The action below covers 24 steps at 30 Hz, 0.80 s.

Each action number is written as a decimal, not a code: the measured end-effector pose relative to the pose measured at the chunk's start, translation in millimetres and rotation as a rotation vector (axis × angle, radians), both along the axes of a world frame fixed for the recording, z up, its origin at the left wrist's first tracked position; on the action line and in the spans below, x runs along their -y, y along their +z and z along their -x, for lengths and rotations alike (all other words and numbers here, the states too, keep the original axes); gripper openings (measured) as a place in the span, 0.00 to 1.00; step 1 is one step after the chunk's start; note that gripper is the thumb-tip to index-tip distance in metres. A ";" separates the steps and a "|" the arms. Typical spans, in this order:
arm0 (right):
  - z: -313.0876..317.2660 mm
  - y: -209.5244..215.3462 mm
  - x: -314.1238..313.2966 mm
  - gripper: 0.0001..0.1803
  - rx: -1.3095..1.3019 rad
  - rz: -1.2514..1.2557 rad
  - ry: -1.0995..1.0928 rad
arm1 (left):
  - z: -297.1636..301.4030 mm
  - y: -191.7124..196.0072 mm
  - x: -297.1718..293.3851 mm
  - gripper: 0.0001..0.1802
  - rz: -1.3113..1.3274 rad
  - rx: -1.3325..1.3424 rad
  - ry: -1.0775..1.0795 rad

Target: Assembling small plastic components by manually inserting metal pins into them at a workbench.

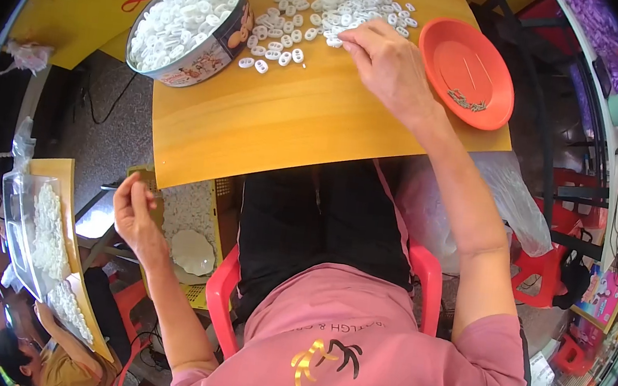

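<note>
My right hand (393, 70) reaches over the table, its fingertips pinched at a small white oval plastic piece (334, 43) on the near edge of a loose pile (355, 6). Each oval piece appears to have two holes. Left of the pile, several more lie scattered, some in a rough row. My left hand (139, 219) hangs beyond the table's left front corner, above a yellow crate (200, 298). Its fingers are curled together; whatever they may hold is too small to make out.
A round tin (209, 69) heaped with white pieces stands at the table's left edge. At the right lies a red plate (503, 100) with small metal bits and a thin stick. A red chair (223, 289) is under me. Another person (73, 357) sits at a table lower left.
</note>
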State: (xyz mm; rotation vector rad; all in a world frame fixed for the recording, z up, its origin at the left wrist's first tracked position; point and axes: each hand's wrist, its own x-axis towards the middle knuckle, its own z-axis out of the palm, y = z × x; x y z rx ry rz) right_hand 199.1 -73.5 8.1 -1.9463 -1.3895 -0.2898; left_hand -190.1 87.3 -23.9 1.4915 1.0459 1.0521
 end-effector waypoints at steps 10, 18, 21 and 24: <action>-2.5 -6.0 -2.9 0.06 0.152 0.117 -0.004 | 33.5 -23.6 4.7 0.14 -0.189 -0.246 0.222; 0.8 -4.6 3.6 0.06 0.074 0.057 0.001 | -73.5 28.6 58.0 0.10 -0.463 -0.094 -0.066; 0.0 -4.5 -1.6 0.08 0.128 0.145 0.022 | -114.1 29.2 67.9 0.10 -0.430 0.058 -0.269; 0.1 -5.1 -4.4 0.08 0.118 0.097 0.035 | -152.6 32.5 73.1 0.09 -0.431 0.130 -0.393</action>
